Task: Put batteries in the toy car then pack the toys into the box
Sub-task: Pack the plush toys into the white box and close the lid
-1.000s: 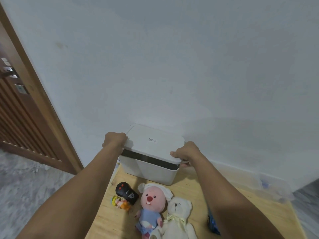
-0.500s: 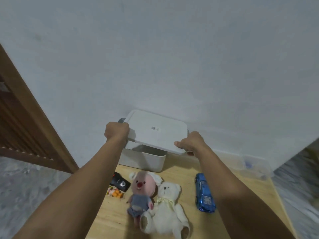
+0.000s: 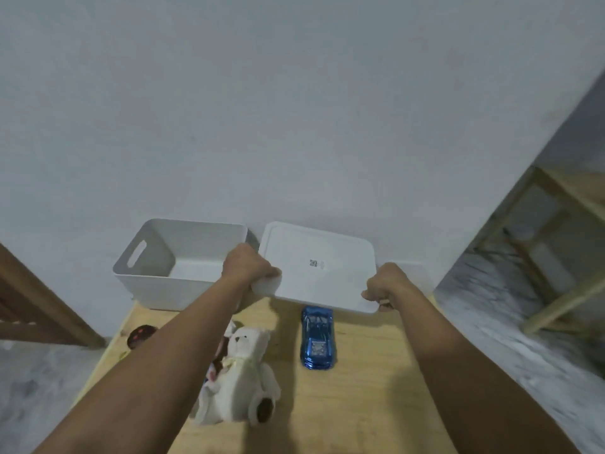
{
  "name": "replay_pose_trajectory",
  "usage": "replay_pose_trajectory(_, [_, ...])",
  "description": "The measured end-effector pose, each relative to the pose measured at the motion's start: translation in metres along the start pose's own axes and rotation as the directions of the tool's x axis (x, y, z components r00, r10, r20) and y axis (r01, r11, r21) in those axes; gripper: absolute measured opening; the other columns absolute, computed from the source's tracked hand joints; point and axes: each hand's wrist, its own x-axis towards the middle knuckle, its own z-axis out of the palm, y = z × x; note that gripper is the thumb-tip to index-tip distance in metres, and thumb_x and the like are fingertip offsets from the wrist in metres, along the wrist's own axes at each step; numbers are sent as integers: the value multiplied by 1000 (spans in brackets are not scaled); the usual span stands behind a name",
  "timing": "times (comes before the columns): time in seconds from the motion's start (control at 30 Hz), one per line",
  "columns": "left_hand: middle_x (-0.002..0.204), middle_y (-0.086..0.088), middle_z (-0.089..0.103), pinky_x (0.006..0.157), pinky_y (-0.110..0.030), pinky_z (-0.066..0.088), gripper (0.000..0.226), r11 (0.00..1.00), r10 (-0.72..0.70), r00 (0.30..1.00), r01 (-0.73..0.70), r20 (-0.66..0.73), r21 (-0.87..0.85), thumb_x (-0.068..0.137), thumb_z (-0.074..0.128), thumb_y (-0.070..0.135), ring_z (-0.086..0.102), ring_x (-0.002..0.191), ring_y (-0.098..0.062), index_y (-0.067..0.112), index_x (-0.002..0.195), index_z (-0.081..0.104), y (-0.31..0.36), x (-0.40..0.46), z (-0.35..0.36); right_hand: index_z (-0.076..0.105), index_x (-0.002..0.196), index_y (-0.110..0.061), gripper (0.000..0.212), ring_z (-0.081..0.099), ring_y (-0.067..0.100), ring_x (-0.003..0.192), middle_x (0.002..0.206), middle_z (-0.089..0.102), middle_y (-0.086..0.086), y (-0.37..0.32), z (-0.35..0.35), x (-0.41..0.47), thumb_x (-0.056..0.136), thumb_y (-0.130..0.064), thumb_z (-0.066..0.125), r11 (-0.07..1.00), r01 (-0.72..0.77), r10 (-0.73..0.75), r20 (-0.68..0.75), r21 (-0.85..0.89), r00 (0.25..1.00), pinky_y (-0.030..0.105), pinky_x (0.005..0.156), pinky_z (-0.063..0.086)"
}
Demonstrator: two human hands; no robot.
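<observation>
While the flat white plastic lid [image 3: 319, 267] is gripped at both ends by left hand [image 3: 250, 268] & right hand [image 3: 386, 283], the shiny blue toy car [image 3: 317, 337] is seen just below, lengthwise, nearer the right.

Plain pale wall [image 3: 294, 109], grey marbled floor [image 3: 510, 348], wooden table [image 3: 360, 404], brown slatted door [image 3: 19, 309], light wooden frame [image 3: 556, 290]

We count one white box [image 3: 170, 257], open, at about ten o'clock, and one white lid [image 3: 319, 267] just right of it at twelve. One blue toy car [image 3: 317, 337] lies near the centre. We see one white teddy bear [image 3: 240, 371] at seven o'clock, one dark round toy [image 3: 140, 335] at nine o'clock, and part of one more plush [image 3: 214, 371], mostly hidden behind an arm. Two hands, left hand [image 3: 248, 267] and right hand [image 3: 386, 283].
</observation>
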Motion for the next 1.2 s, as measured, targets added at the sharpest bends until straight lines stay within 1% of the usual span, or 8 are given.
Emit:
replay_pose_trajectory(0.13, [84,-9,66,66,-38,62,55,992,22,992,-37,121,119,62,87,46,68,76,-25,8,87,55,23,-18,42,59,83,-8,31,68,29,83,75,62,8,49,-22,1,77,-32,78,998,-39,40,-11,53,999,44,73,60])
replay_pose_trajectory(0.23, [78,-3,62,70,-34,60,66,961,44,986,-86,161,261,62,79,63,67,76,-24,10,92,55,38,-30,72,53,90,-12,54,62,22,75,72,55,-2,80,-33,-1,66,-52,81,999,-18,21,-56,39,998,36,64,55])
replay_pose_trajectory(0.47, [81,3,60,71,-29,46,89,898,25,977,-116,214,425,47,57,94,59,79,-19,16,89,55,69,-66,129,61,106,-11,96,65,22,91,103,68,2,141,-45,10,34,-73,79,998,-64,62,-91,-18,994,35,76,57])
replay_pose_trajectory(0.57, [88,2,59,70,-29,45,94,862,5,969,-130,249,490,46,59,93,56,79,-19,14,97,53,74,-79,151,55,118,-7,106,64,23,101,112,65,4,156,-46,17,35,-66,85,992,-118,115,-92,-34,989,31,79,52])
replay_pose_trajectory(0.67, [93,2,58,70,-28,47,93,841,11,968,-144,250,522,52,64,86,58,83,-18,11,107,56,74,-90,167,43,125,2,120,61,27,108,118,61,10,167,-44,24,32,-56,90,983,-186,185,-59,-1,981,38,88,53])
replay_pose_trajectory(0.83, [109,-4,61,82,-31,51,74,808,16,939,-215,344,549,75,64,67,62,106,-22,10,121,54,73,-101,185,45,122,1,99,60,28,110,115,61,12,190,-42,29,45,-39,93,972,-234,233,-43,-16,971,38,89,53])
replay_pose_trajectory(1.0, [112,-11,61,89,-34,55,50,824,-9,897,-244,443,511,87,60,39,62,106,-27,4,122,55,68,-111,200,58,110,-5,64,63,25,104,111,66,9,208,-38,26,59,-28,90,968,-232,234,12,-98,972,34,86,53])
replay_pose_trajectory(1.2, [125,-18,59,97,-34,51,44,867,-56,858,-212,511,451,96,50,31,61,113,-30,-2,125,51,63,-123,210,56,115,-2,54,64,21,106,114,65,9,232,-19,20,73,-24,81,966,-161,170,30,-204,985,25,82,50])
